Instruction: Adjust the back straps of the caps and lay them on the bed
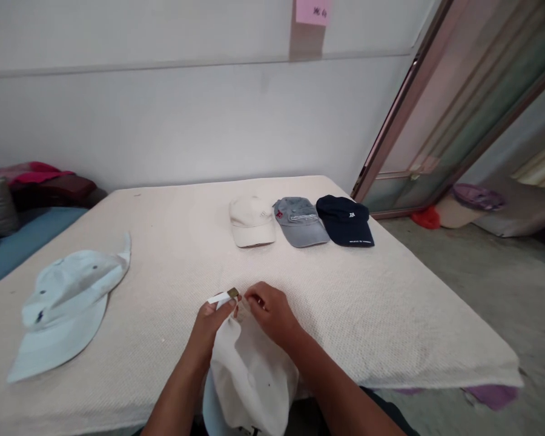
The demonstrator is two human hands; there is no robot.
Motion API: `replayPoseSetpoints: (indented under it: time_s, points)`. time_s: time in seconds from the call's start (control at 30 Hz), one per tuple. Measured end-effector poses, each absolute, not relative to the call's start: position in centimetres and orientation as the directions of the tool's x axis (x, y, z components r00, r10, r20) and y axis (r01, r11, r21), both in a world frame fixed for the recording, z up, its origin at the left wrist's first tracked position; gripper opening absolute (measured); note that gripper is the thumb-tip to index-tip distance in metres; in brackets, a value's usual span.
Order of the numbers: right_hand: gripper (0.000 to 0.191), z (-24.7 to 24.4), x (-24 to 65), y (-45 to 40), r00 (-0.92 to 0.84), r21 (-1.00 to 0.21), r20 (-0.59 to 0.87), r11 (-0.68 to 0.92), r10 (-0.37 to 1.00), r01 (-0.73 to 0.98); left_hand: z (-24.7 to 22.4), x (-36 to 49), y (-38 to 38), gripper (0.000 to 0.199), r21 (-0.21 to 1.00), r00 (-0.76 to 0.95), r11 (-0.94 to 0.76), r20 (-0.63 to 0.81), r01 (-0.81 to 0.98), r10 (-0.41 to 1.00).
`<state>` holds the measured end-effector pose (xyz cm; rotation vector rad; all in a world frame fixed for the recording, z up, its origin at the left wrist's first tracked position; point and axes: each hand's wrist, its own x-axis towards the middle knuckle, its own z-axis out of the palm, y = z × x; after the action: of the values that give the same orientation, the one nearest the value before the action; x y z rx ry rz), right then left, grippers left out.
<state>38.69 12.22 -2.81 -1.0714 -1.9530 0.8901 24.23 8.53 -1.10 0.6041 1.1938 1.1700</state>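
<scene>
A cream baseball cap (254, 369) hangs at the table's near edge, its back strap uppermost and its pale bluish brim low on the left. My left hand (213, 321) is closed on the strap, and a white strap end with a brass-coloured buckle (232, 293) sticks out above the thumb. Close beside it, my right hand (272, 312) is closed in a pinch at the strap's other side. What its fingertips hold is partly hidden by the fingers.
A pale blue cap (72, 303) lies at the left. Toward the back stand a cream cap (253, 221), a grey-blue cap (300, 221) and a navy cap (345, 221) in a row. The table (172, 254) has a white textured cover. Behind is a wall (186, 127); more hats lie on the floor at right.
</scene>
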Motion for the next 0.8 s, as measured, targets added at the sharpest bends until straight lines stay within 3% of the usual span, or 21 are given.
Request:
replayPoseSetpoints:
  time_s: [0.1,0.3,0.57,0.67,0.8]
  points:
    - [0.013,-2.3,38.5,12.2,-0.363,-0.834,0.306,0.432,0.88,0.343,-1.1,24.8,8.5,0.026,0.916,-0.048,0.304,-0.327,-0.262,0.944]
    - [0.018,-2.3,38.2,12.2,-0.496,-0.74,0.333,0.548,0.802,0.39,-1.4,25.3,8.2,0.017,0.989,-0.077,0.146,-0.148,-0.027,0.986]
    - [0.013,-3.0,37.6,12.2,-0.423,-0.648,0.332,0.53,0.843,0.547,-1.9,25.4,7.7,0.023,0.985,-0.102,0.111,-0.098,0.132,0.99]
    - [0.018,-3.2,37.3,12.5,-0.318,-0.734,0.298,0.429,0.9,0.527,-2.0,25.3,7.7,0.023,0.984,-0.091,0.111,-0.1,0.137,0.991]
    - [0.02,-3.5,37.3,13.0,-0.228,-0.91,0.182,0.252,0.957,0.33,-2.1,24.8,7.6,0.021,0.984,-0.058,0.176,-0.174,0.019,0.983]
